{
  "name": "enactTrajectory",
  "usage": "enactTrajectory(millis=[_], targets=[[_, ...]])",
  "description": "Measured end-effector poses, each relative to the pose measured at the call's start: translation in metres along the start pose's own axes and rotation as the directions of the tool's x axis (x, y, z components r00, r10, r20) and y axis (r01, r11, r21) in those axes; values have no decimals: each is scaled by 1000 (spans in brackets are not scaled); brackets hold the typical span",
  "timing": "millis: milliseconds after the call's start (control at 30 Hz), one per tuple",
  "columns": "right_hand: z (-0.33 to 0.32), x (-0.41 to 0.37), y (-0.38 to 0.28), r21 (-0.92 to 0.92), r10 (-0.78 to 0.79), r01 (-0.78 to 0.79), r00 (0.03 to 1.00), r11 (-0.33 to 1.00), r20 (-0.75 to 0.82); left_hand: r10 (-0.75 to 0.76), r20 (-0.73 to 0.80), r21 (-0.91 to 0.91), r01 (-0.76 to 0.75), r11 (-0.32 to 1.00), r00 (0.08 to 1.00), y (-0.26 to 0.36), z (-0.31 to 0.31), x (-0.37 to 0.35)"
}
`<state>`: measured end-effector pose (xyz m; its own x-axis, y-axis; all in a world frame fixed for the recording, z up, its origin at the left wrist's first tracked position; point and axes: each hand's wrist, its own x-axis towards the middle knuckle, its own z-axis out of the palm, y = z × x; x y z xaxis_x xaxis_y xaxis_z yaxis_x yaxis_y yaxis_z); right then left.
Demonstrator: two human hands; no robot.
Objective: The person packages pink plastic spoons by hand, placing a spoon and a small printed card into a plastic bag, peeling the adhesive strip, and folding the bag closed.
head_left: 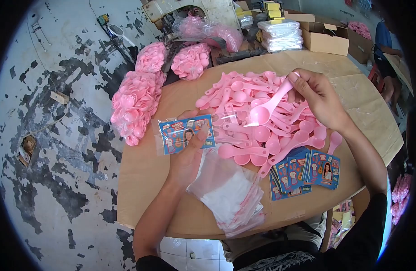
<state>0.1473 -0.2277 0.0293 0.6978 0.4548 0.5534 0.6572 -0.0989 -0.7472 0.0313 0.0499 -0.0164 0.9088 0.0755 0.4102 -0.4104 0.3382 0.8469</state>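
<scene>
My left hand (190, 151) grips a clear plastic bag (228, 122) with a blue printed card (176, 135) inside it; the thumb lies across the card. Between the thumb and fingers of my right hand (314, 92) is the handle end of a pink measuring spoon (266, 108). Its bowl points down and left, close to the bag's right end. Beneath and behind it spreads a heap of pink spoons (248, 88). Flat clear bags (226, 189) lie stacked below my left hand. To their right sits a fanned pile of blue cards (303, 171).
Bulging bags of pink spoons (135, 104) line the table's left edge, with another bag (190, 61) behind. At the back are stacked clear packets (280, 35) and an open cardboard box (326, 40). Another person's arm (391, 49) shows at the far right. Brown paper (361, 99) covers the table.
</scene>
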Motion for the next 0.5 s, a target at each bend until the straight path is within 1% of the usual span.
enactTrajectory(millis=[67,167,300,333,367,433,467,500], targets=[[4,-2,1,143,33,-33,999,989,0,-10,29,-30,11,999,1000,1,2,0],[10,-6,-2,242,171,-191,980,951,103,18,6,23,-18,1000,1000,-8,2,-1],[33,-20,-1,368,194,-256,961,894,197,-26,13,33,26,999,1000,-9,12,-6],[39,-25,1,389,229,-307,945,869,233,-31,0,52,31,998,1000,-11,17,-6],[42,-29,-1,318,251,-347,919,882,304,-36,-15,71,37,997,999,-12,21,-7],[46,-34,-10,166,302,-406,848,899,436,-75,11,32,74,997,997,-10,30,-10],[44,-35,-18,176,278,-410,822,895,498,-92,23,12,92,996,995,-9,32,-11],[45,-36,-20,224,171,-291,884,930,435,-100,11,1,100,995,995,-9,32,-12]])
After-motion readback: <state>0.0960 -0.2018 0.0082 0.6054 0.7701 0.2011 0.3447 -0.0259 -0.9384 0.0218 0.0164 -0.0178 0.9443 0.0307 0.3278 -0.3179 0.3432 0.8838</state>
